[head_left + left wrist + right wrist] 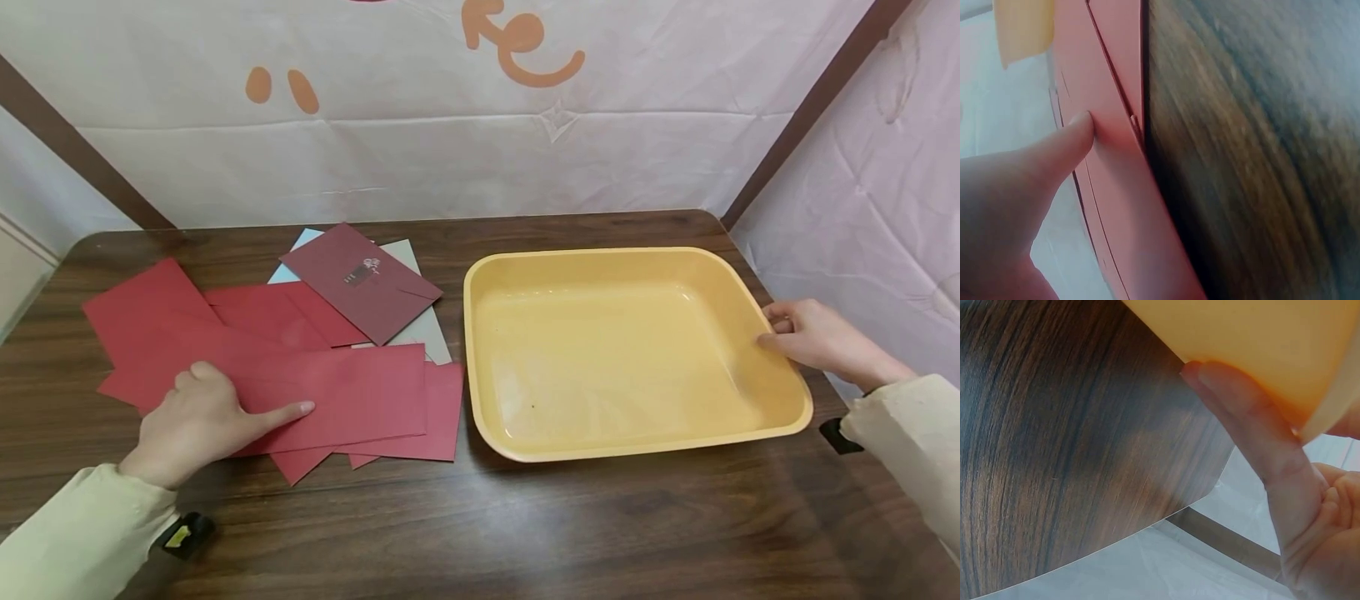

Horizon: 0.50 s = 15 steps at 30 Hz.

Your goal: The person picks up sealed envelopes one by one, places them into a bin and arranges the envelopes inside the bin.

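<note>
My left hand (197,421) rests on a spread pile of red envelopes (360,392) on the left of the table. Its thumb (1075,137) lies straight across the top envelope in the left wrist view, and the other fingers look bent in the head view. On the right, my right hand (828,337) grips the side rim of a yellow plastic tray (772,429). The thumb is at the inner side of the rim, with fingers (1241,406) against the outer wall in the right wrist view. Nothing lies in the tray.
Behind the red pile lie a dark maroon envelope (360,283), a grey-beige one (431,333) and a light blue one (283,273), partly overlapped. The wood-grain table (525,533) ends at a white curtain (412,167) at the back.
</note>
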Each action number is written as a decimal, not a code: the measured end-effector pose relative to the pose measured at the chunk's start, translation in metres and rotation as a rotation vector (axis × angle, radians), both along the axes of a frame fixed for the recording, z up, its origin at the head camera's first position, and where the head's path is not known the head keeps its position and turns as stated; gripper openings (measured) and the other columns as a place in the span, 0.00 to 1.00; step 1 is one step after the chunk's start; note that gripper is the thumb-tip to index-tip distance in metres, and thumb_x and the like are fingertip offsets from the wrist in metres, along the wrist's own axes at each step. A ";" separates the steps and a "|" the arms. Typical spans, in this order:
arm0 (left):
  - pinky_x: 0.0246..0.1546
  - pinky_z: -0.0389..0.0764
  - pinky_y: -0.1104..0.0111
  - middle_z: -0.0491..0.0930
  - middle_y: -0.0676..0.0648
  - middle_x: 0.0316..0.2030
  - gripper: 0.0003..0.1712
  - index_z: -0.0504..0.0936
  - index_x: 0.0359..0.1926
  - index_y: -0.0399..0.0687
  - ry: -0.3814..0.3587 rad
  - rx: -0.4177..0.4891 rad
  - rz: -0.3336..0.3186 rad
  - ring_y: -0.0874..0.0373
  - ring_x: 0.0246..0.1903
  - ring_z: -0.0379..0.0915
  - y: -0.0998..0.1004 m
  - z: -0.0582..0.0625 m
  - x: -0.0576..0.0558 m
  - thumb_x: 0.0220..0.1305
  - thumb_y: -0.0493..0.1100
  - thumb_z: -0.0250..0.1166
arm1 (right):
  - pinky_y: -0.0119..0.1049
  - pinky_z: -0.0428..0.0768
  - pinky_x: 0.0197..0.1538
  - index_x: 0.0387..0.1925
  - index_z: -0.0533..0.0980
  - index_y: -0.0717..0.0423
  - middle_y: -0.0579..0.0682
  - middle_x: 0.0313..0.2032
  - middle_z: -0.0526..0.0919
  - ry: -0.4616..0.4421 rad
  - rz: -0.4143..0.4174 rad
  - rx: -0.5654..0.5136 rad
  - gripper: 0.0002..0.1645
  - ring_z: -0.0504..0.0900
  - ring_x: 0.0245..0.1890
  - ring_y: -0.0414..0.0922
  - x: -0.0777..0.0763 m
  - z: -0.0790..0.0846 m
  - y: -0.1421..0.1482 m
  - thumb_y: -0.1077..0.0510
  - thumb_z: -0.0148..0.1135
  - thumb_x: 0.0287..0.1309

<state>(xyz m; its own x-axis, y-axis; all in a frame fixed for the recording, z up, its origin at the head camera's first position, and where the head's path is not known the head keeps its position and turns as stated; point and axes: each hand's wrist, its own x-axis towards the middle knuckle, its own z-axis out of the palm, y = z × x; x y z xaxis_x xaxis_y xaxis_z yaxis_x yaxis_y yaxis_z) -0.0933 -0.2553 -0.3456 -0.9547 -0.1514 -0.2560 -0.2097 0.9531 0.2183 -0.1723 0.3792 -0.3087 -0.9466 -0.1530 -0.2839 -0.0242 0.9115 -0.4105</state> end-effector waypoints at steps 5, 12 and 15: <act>0.18 0.66 0.62 0.61 0.33 0.30 0.60 0.58 0.35 0.23 -0.031 0.030 0.004 0.46 0.20 0.66 0.000 0.001 -0.001 0.41 0.82 0.60 | 0.29 0.77 0.31 0.52 0.70 0.78 0.69 0.38 0.83 -0.002 -0.003 -0.004 0.25 0.84 0.32 0.43 0.000 0.000 0.000 0.61 0.58 0.60; 0.23 0.69 0.58 0.60 0.27 0.37 0.67 0.54 0.45 0.15 -0.110 0.063 0.023 0.42 0.24 0.69 -0.008 0.005 -0.006 0.43 0.81 0.60 | 0.29 0.78 0.31 0.53 0.68 0.79 0.70 0.39 0.83 -0.007 -0.004 -0.011 0.26 0.84 0.32 0.44 0.000 0.000 -0.001 0.61 0.57 0.60; 0.24 0.68 0.61 0.60 0.28 0.36 0.60 0.56 0.42 0.19 -0.113 0.091 0.003 0.43 0.26 0.67 -0.013 0.007 -0.008 0.48 0.79 0.59 | 0.29 0.77 0.31 0.53 0.69 0.79 0.69 0.39 0.83 -0.004 -0.003 -0.007 0.26 0.84 0.32 0.44 0.001 0.000 -0.001 0.61 0.58 0.60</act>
<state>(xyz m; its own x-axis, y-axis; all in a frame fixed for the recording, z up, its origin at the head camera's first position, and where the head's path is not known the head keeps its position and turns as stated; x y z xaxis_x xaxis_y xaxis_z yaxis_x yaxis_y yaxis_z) -0.1013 -0.2678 -0.3386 -0.9186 -0.1258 -0.3747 -0.2411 0.9296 0.2789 -0.1716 0.3784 -0.3085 -0.9459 -0.1521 -0.2865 -0.0198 0.9087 -0.4170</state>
